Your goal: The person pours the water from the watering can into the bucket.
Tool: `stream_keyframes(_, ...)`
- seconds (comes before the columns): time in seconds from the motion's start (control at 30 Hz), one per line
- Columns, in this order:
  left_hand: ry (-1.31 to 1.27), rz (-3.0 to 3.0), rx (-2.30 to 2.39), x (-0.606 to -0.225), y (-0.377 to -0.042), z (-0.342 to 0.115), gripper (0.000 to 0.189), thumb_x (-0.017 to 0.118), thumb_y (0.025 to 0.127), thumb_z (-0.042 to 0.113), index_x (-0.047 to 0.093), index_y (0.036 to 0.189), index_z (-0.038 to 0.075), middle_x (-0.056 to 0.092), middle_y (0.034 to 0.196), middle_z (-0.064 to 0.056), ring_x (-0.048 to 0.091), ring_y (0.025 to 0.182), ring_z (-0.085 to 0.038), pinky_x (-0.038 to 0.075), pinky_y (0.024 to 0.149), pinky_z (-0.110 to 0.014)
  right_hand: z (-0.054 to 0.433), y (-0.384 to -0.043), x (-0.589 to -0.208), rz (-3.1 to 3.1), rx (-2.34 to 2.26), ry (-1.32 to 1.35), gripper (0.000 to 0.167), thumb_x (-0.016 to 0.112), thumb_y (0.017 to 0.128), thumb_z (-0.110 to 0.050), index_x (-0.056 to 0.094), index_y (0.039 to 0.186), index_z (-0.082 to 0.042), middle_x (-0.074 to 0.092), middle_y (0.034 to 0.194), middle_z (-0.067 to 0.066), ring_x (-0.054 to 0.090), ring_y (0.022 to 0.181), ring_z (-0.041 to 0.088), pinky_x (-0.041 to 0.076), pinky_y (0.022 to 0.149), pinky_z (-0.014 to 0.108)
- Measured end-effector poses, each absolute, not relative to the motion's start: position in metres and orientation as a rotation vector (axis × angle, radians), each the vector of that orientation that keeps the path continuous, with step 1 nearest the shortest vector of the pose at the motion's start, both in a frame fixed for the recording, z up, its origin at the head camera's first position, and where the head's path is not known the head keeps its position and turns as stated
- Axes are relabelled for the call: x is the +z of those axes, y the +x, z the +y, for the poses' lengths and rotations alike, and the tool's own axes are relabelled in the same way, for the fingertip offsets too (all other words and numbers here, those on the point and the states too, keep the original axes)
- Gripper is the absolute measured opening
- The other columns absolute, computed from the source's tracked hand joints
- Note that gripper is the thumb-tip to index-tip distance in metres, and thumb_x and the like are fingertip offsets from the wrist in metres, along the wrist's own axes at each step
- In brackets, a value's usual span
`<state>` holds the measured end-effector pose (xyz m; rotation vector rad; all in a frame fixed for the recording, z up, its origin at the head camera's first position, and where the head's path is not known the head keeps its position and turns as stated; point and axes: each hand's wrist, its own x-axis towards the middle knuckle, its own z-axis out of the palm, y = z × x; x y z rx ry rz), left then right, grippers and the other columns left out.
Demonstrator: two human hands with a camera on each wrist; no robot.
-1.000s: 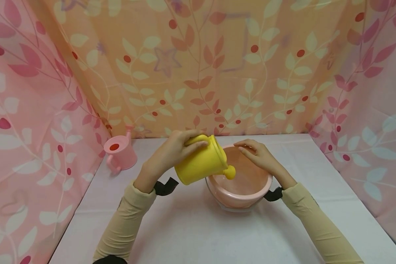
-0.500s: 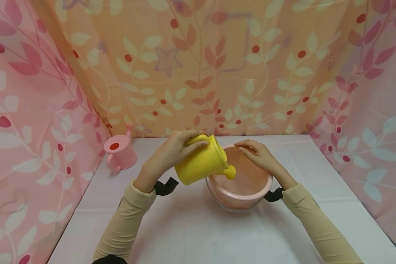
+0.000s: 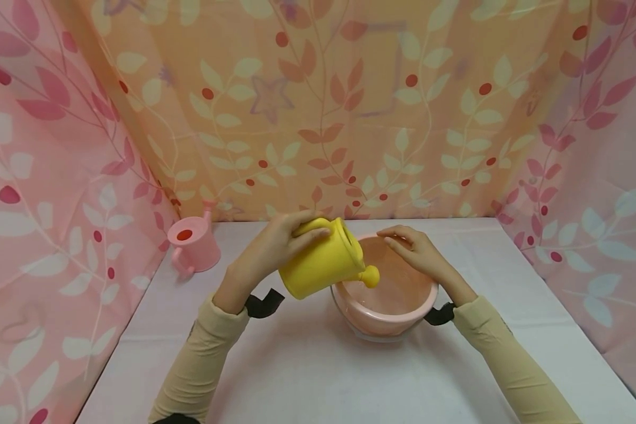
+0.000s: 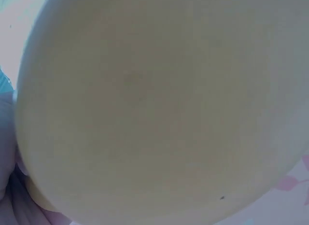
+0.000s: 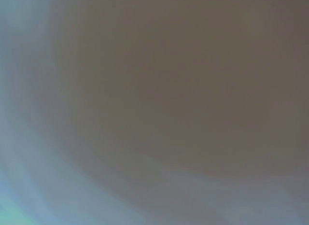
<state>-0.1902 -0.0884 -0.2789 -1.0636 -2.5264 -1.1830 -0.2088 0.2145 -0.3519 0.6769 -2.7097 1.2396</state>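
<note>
My left hand [image 3: 278,241] grips a yellow toy watering can [image 3: 320,262] by its handle, tipped to the right. The can's round spout head [image 3: 370,276] hangs over the inside of a pink bowl [image 3: 384,323]. In the left wrist view the can's round base [image 4: 154,109] fills most of the picture, with a few fingers [image 4: 7,143] at its left edge. My right hand [image 3: 416,252] holds the bowl at its far right rim, thumb on the inner side. The right wrist view is a close blur of the bowl [image 5: 193,99].
A pink watering can [image 3: 195,246] stands on the white-covered table [image 3: 297,377] at the back left, its handle toward the front. Floral curtains [image 3: 318,118] enclose the table at the back and both sides.
The yellow watering can and my left hand have shifted very slightly, the can staying tipped over the bowl. My right hand stays at the bowl's rim.
</note>
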Motion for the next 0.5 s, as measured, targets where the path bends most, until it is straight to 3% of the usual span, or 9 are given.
stream_keyframes(0.5,-0.985,-2.348,-1.251,-0.302,-0.185,-0.107,0.026,0.065,0.086,0.031,0.067,0.109,0.021,0.066,0.097,0.007,0.057,0.082,-0.005,0.049,0.076,-0.025,0.215,-0.21,-0.354,-2.689,1.231,0.677,0.028,0.055,0.094,-0.018,0.06,0.118,-0.004,0.06,0.118,0.012,0.051,0.117,0.027,0.041,0.098,0.046)
